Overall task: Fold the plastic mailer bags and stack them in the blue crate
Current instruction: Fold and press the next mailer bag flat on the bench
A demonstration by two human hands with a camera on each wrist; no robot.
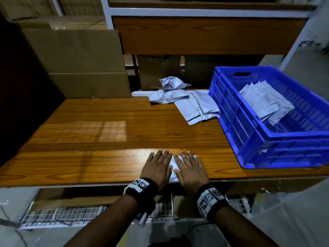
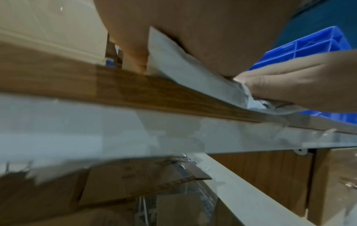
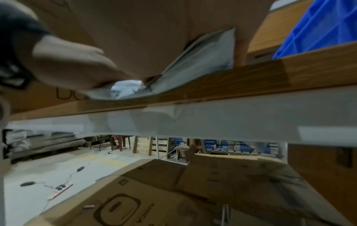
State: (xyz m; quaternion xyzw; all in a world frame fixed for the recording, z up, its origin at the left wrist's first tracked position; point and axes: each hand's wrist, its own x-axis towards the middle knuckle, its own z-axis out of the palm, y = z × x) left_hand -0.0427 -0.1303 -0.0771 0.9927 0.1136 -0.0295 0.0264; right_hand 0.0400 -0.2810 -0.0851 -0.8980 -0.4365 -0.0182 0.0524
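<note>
Worktop [image 1: 106, 139]: wood-grain, both hands at its near edge. Blue crate [image 1: 249, 122] sits well beyond & to the right of right hand, folded mailers [image 1: 263, 102] stacked inside. Loose mailer pile [image 1: 187, 98] far ahead of the hands, touching crate's left wall, one crumpled on top. Left hand [image 1: 156, 168] & right hand [image 1: 191, 171]: each grip spread flat, fingers straight, side by side, pressing down on the mailer bag [image 1: 171, 166]. It lies directly under both palms, only a strip showing between them.
</note>
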